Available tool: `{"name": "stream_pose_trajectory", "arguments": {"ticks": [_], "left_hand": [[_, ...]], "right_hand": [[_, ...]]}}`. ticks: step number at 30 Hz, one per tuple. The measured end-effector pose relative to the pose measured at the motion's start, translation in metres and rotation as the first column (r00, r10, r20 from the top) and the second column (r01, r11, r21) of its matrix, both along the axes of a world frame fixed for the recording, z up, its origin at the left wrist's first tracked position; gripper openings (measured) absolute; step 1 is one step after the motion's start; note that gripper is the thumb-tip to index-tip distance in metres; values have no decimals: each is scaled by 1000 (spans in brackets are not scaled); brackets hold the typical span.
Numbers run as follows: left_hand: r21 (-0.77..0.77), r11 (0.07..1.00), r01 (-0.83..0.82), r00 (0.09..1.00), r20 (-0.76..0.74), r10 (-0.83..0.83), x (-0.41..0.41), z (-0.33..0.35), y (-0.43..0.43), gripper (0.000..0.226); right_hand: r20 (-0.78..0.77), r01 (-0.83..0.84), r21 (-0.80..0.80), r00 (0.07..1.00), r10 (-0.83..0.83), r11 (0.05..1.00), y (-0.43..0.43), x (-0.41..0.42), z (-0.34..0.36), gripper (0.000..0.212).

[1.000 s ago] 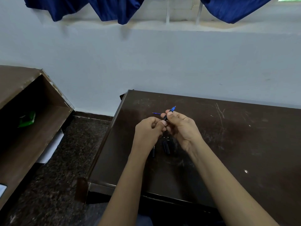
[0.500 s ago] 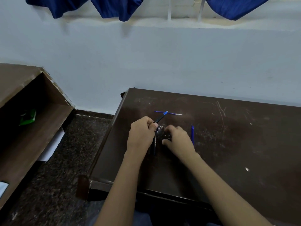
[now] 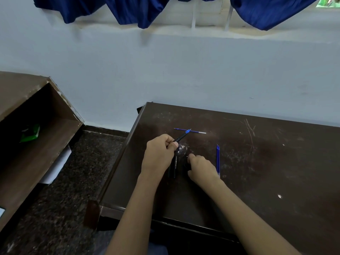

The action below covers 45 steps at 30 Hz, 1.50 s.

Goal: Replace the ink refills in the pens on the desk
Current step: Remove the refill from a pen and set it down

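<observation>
The desk (image 3: 266,172) is dark brown with a dull sheen, crossed by pale scratches and scuffs, and a small white speck (image 3: 279,196) sits toward its near right. It stands against a pale bluish-white wall (image 3: 165,70), under a ledge from which dark blue cloth (image 3: 139,10) hangs in folds. To the left is an open brown shelf unit (image 3: 36,126) with chipped edges and something green (image 3: 30,134) inside; white paper (image 3: 57,166) shows below it on a dark speckled floor (image 3: 77,181). The left hand (image 3: 160,155) grips a black pen (image 3: 181,137) in curled fingers, its blue tip pointing away and to the right above a thin blue refill (image 3: 191,131) that lies crosswise on the desk, its silvery end to the right. Just beside that hand a second black pen (image 3: 175,165) lies on the desk pointing toward the person; white print runs along its barrel and seems to read "OCTANE", though it is small. The right hand (image 3: 201,169) is lowered to the desk with fingers bent down over a dark patch; whether it holds anything cannot be told. Two more blue refills (image 3: 218,159) lie side by side, touching, just right of that hand.
</observation>
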<state>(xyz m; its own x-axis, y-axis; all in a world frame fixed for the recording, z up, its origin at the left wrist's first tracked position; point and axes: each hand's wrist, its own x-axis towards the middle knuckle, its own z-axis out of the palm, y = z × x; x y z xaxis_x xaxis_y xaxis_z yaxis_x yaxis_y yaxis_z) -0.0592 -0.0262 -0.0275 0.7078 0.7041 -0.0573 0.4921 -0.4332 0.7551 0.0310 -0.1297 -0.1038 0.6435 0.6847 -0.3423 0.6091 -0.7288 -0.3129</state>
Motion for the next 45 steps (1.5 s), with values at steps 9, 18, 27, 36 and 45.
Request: {"name": "stream_pose_trajectory", "arguments": {"ticks": [9,18,27,36,45], "left_hand": [[-5,1000,30,999,-34,-30,1,2,0,11],[-75,996,46,999,-4,-46,2,4,-3,12],[-111,994,-15,999,47,20,4,7,-8,21],[2,998,-56,998,36,56,3,5,-12,16],[-318,945,72,974,-180,-135,7,3,-12,7]], "right_hand": [[-907,890,422,412,90,173,-1,29,62,35],[-907,908,410,397,139,88,-6,35,66,39],[-813,766,564,580,46,308,9,10,56,37],[-837,810,531,548,4,250,14,4,47,38],[-811,800,458,554,-186,386,12,7,36,46]]}}
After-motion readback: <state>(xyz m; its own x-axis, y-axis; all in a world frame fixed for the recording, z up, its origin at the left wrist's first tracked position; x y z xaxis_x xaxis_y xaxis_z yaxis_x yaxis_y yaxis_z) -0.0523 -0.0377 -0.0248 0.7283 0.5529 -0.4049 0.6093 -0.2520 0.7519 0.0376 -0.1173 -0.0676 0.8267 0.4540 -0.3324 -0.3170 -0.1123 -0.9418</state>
